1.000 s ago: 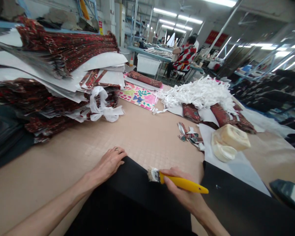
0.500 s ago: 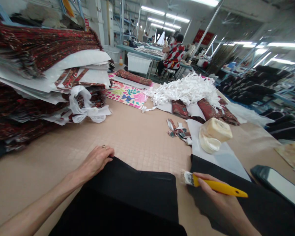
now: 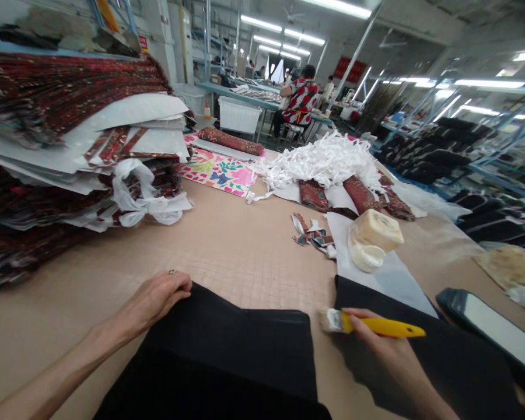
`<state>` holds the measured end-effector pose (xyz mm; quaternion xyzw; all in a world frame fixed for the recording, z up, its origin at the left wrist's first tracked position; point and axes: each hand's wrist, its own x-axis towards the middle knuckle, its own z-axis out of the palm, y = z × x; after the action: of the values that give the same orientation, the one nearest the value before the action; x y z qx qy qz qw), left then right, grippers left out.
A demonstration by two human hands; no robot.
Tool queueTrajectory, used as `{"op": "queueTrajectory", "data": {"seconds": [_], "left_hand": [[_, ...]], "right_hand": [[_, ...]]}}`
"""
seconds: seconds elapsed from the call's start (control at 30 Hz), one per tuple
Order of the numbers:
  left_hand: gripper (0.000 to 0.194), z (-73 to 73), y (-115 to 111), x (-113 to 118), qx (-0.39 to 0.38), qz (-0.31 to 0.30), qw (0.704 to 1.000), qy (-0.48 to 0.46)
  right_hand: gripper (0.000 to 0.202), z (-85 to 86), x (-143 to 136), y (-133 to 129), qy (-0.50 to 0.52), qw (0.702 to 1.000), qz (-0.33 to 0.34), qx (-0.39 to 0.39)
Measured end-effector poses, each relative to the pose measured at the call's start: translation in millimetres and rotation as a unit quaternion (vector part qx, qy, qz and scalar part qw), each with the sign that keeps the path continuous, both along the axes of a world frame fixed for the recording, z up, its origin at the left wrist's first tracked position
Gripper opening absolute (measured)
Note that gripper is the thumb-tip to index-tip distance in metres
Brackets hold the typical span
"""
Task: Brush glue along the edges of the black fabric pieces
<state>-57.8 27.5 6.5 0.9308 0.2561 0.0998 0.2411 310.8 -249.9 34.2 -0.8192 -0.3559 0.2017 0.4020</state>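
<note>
Nearest: black sheet, low and central in view, lying on the tan counter. Its far edge dipped at a shallow angle midway.

Left hand: fingers closed on the sheet's far left corner, ring on one finger. The right side of the sheet had no hand on it. Slippage or a crease there seemed the likeliest fault, should anything drag across it with only one corner held.

Right hand: wrapped round the yellow handle of a brush, bristles pointing left. Bristle end sat over the strip of bare counter just right of the sheet; contact with the surface could not be told. White residue on the bristles. Risk: a smear on the counter, or on the second black sheet under that forearm, if the tip dipped or the sleeveless wrist strayed. Dark fabric would show it plainly.

Right of these, a dark object with a pale face, perhaps in the way of a wide elbow swing.

Farther: pale tub on white paper; a knock might tip it. Patterned scraps beside the paper, light enough to stick to anything wet.

Beyond: heaped white strips, leaning patterned stack, seated co-worker.
</note>
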Motion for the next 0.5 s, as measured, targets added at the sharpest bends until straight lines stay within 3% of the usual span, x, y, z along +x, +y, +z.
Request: {"op": "queueTrajectory", "data": {"seconds": [0.07,0.13,0.3,0.4,0.5], "left_hand": [[0.012,0.6,-3.2,-0.9,0.004,0.01,1.0,-0.013],[0.021,2.4,-7.8,0.8,0.042,0.004,0.999,-0.018],[0.018,1.8,-13.7,3.9,0.126,-0.032,0.991,-0.022],[0.027,-1.2,-12.3,-1.2,0.138,-0.042,0.988,-0.053],[0.03,-0.2,-11.2,-8.3,0.19,-0.054,0.972,-0.127]], "right_hand": [[0.031,10.7,3.6,-6.6,-0.02,0.999,-0.039,0.008],[0.041,19.5,-10.0,0.9,0.001,0.999,-0.04,0.027],[0.047,16.3,-63.2,35.3,0.073,0.992,0.072,0.074],[0.034,0.9,-75.9,45.9,-0.012,0.987,0.14,0.083],[0.029,-8.7,-85.5,56.7,-0.157,0.961,0.213,0.077]]}}
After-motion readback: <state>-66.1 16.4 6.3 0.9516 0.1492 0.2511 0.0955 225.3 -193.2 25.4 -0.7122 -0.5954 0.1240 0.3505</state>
